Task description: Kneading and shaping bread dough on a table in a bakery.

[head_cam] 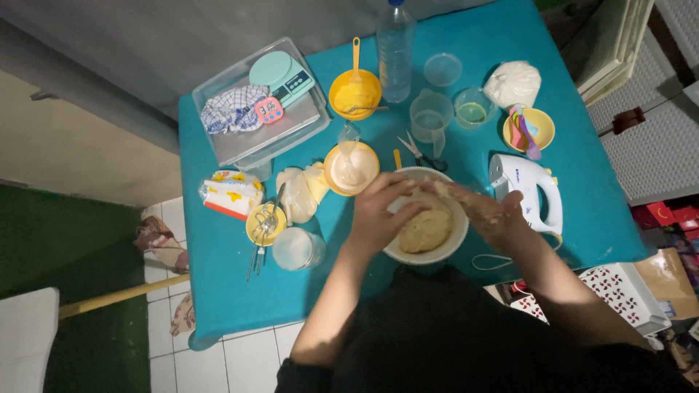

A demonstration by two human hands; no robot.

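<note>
A white bowl (452, 247) stands near the front of a teal table (218, 247), with a lump of yellowish dough (424, 231) inside. My left hand (380, 209) rests on the bowl's left rim, fingers curled over the edge. Smeared with dough, my right hand (486, 209) hovers over the bowl's right side, its fingertips meeting the left hand's above the far rim. Whether it pinches a bit of dough is unclear.
A white hand mixer (530, 191) lies right of the bowl. Behind it are scissors (421, 154), a measuring jug (431, 116), a water bottle (395, 51), yellow bowls (354, 93), a white bag (513, 84). At left: a clear lidded box (240, 142), whisk beaters (262, 229), a plastic cup (297, 249).
</note>
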